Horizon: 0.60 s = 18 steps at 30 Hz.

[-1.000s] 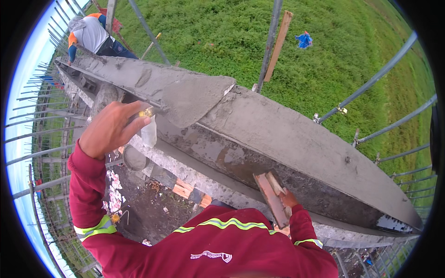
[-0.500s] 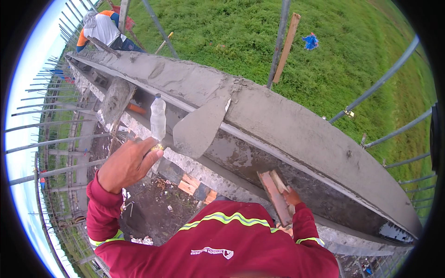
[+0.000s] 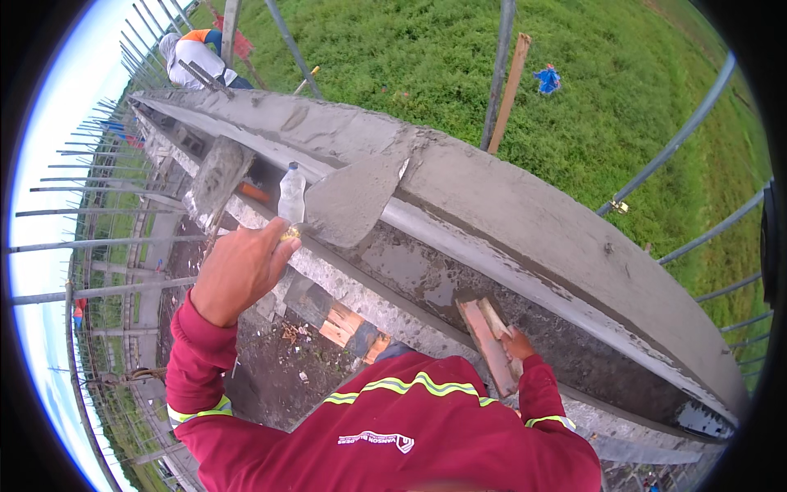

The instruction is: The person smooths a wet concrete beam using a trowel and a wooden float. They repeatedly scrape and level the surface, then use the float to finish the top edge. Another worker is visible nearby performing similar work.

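My left hand [image 3: 247, 269] is closed round the handle of a trowel. The wide blade of the trowel [image 3: 354, 203], coated in grey mortar, lies over the inner edge of the plastered wall top [image 3: 525, 197]. Just beyond my left knuckles stands a clear plastic bottle [image 3: 292, 195] with a blue cap. Low on the right, my right hand [image 3: 516, 344] grips a wooden float [image 3: 487, 344] by its bar-shaped handle. The float is tilted over the wet concrete channel [image 3: 566, 340], and its flat board faces left.
A mortar-crusted piece [image 3: 220, 182] lies across the channel at left, beside an orange pipe [image 3: 253, 192]. Metal poles [image 3: 502, 78] and an upright plank [image 3: 510, 94] rise beyond the wall, before grass. Another person [image 3: 197, 61] bends at the far left end.
The view has shifted slightly, so the far left scene sits further right. Both hands keep their holds, with the trowel staying at the same stretch of wall. The other person's posture has changed a little.
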Each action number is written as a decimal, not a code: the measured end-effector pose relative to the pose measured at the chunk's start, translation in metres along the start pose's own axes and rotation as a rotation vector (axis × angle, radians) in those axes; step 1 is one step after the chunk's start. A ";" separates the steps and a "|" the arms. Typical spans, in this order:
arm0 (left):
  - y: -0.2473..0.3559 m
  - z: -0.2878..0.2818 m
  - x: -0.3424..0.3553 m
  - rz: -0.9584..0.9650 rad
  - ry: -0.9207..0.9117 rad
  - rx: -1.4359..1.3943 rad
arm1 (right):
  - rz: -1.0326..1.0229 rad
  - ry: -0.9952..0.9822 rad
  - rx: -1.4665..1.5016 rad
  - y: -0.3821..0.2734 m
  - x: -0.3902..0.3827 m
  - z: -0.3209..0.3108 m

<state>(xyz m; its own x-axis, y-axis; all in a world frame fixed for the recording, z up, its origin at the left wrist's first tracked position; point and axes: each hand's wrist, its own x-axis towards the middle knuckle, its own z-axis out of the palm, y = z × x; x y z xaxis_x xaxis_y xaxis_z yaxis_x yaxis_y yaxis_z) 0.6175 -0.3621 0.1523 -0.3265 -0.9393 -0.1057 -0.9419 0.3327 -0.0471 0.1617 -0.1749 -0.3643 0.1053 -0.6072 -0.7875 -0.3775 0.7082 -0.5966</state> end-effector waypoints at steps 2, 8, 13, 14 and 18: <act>0.000 0.004 0.000 0.010 -0.025 0.055 | 0.023 -0.006 -0.024 0.003 0.000 -0.001; -0.011 0.010 0.003 -0.143 0.017 0.117 | -0.003 0.037 -0.034 0.016 -0.003 -0.002; 0.010 0.010 0.003 0.067 -0.177 -0.499 | -0.027 0.011 -0.090 0.020 -0.005 -0.005; 0.017 0.007 0.005 0.033 -0.197 -0.473 | 0.006 -0.013 -0.095 0.019 -0.006 -0.006; 0.037 -0.005 0.010 -0.013 -0.235 -0.474 | -0.032 -0.030 -0.021 0.005 -0.031 -0.009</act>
<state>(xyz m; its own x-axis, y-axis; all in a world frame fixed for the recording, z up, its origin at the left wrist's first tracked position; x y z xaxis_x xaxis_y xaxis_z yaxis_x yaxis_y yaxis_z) 0.5793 -0.3601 0.1543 -0.3394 -0.8808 -0.3302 -0.8960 0.1958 0.3986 0.1480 -0.1558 -0.3421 0.1449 -0.6185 -0.7723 -0.3924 0.6807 -0.6187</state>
